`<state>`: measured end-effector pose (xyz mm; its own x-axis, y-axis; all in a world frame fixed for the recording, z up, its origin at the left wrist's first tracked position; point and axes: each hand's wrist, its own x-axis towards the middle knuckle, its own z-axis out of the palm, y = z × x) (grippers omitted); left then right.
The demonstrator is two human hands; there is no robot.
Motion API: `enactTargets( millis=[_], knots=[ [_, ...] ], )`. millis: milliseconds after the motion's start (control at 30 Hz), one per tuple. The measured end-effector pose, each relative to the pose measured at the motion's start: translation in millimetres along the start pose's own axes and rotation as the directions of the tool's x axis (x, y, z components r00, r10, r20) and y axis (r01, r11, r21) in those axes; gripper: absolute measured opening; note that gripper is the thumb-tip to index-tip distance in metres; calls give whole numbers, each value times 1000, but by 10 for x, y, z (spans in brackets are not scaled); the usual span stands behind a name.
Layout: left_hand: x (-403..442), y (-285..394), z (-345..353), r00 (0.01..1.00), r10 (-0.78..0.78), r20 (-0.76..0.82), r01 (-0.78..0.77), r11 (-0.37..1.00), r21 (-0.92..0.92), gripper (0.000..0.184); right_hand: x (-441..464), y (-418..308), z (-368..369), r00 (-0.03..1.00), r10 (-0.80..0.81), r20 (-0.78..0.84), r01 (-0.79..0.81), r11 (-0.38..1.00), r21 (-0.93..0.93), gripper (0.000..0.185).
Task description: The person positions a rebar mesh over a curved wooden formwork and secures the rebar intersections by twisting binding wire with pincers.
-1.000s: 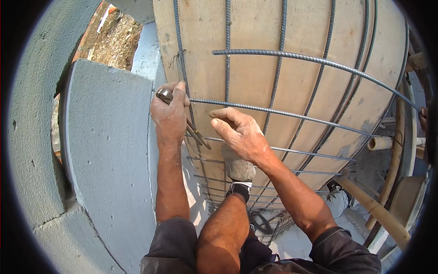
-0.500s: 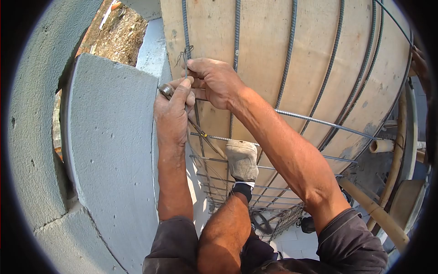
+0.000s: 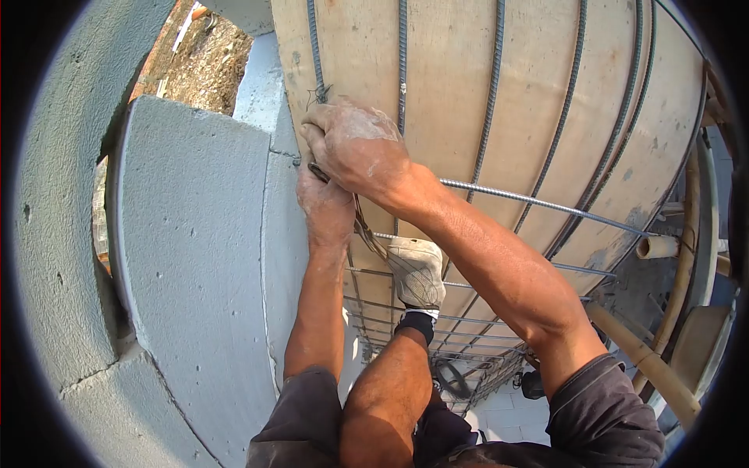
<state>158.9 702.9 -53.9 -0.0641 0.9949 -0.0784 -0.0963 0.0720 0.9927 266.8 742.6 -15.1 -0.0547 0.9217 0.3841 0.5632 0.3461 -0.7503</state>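
Note:
My left hand [image 3: 324,209] is closed at the edge of the formwork, its fingers partly covered by my right hand. A bundle of thin tie wire [image 3: 363,228] hangs down from it, and a dark metal tool end shows by its thumb. Over and above it, my right hand [image 3: 360,148] is curled shut against the leftmost upright rebar [image 3: 315,51]; what its fingers pinch is hidden. Loose twisted wire ends [image 3: 318,95] stick out around that bar just above my knuckles. A horizontal rebar [image 3: 546,204] runs right from behind my right wrist.
Pale plywood [image 3: 445,86] backs several upright bars. Grey blocks [image 3: 195,226] form a wall at left. My shoe [image 3: 416,269] is braced on lower crossbars. Bamboo poles [image 3: 647,365] stand at right. Tiled floor [image 3: 503,417] lies far below.
My left hand has moved right and turned, going partly under my right hand. My right hand has rolled over into a fist-like grip, its back now toward me.

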Motion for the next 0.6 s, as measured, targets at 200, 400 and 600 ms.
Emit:
enactTargets(
  millis=[200, 400, 600],
  knots=[
    [3, 47, -5, 993, -115, -12, 114, 990, -85, 21, -290, 47, -175, 880, 469, 80, -470, 833, 291, 34],
    [-26, 64, 22, 987, -151, 60, 149, 988, 30, 20, -228, 36, -251, 792, 537, 292, -598, 778, 191, 36],
    [-36, 312, 11, 989, -65, -131, 73, 996, 59, 29, -310, 168, -290, 868, 485, 106, -496, 851, 174, 32]
  ],
)
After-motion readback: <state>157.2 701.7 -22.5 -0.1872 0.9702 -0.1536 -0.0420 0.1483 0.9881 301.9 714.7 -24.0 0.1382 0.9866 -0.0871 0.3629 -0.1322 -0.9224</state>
